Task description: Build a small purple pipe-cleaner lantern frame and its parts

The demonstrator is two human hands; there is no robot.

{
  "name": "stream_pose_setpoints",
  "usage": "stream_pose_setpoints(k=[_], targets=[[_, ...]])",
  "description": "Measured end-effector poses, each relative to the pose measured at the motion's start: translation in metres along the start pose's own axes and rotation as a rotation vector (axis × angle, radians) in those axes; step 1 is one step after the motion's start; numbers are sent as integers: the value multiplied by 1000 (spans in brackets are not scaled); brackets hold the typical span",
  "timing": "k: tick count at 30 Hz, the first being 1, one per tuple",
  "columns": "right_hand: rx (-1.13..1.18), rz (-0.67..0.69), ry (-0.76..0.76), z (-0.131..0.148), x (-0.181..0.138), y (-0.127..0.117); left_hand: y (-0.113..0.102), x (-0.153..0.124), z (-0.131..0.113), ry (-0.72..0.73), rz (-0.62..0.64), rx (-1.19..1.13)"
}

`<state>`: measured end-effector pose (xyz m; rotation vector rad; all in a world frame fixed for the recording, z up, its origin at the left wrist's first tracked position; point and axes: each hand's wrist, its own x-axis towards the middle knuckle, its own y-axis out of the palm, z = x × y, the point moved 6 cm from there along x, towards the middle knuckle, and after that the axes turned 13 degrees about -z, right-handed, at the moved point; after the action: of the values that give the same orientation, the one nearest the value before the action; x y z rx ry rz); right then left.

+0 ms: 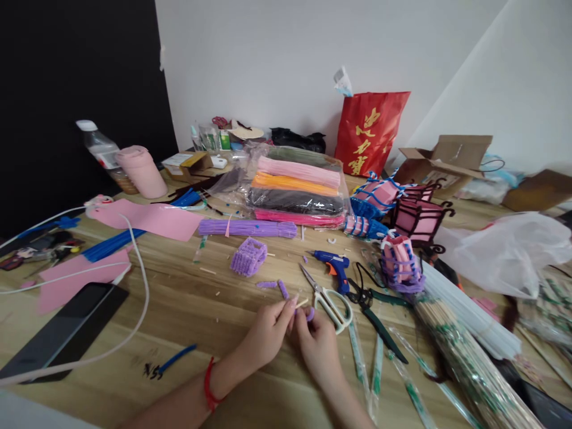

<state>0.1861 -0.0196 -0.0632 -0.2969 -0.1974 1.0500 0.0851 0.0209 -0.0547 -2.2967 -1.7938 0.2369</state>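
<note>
My left hand, with a red cord on its wrist, pinches a short thin wooden stick whose pale end points right. Close against it, my right hand has its fingers closed on a curled piece of purple pipe cleaner. The fingertips of both hands meet, so part of what they hold is hidden. Just beyond lie two short purple pipe cleaner pieces. Farther off sits a small purple pipe cleaner frame. White-handled scissors lie right of my hands.
A blue glue gun and dark green-handled pliers lie to the right, near bundled wooden sticks. Purple pipe cleaners and a bag of coloured bundles lie behind. A phone and white cable are left.
</note>
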Motion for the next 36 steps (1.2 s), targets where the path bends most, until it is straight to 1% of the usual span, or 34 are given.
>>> stream_pose_setpoints(k=[3,6,8,10,13,16,20,22,25,27,31,33,36], targets=[[43,2,20,0,-6,4,-4,3,2,24,-65,87],[96,29,42,-2,-10,8,-7,4,0,108,-61,229],[122,42,54,-3,-9,9,-7,4,-3,160,-50,284],[135,42,63,-5,-8,9,-6,4,-5,182,-39,286],[168,17,68,-5,-7,8,-7,5,-4,144,-60,244],[204,10,68,-5,-7,8,-6,8,1,63,-67,150],[164,12,51,-3,-8,6,-4,11,10,-28,-20,-4],[139,16,35,-1,-7,4,-2,12,15,-102,18,-108],[118,51,16,1,-5,1,4,9,20,-308,125,-319],[105,76,-17,4,-5,-2,8,4,19,-448,212,-463],[90,127,-171,18,-5,-8,12,-6,7,-622,372,-689],[45,85,-226,22,-3,-12,15,-11,5,-693,434,-738],[-68,2,-256,21,1,-16,18,-15,5,-760,504,-756]])
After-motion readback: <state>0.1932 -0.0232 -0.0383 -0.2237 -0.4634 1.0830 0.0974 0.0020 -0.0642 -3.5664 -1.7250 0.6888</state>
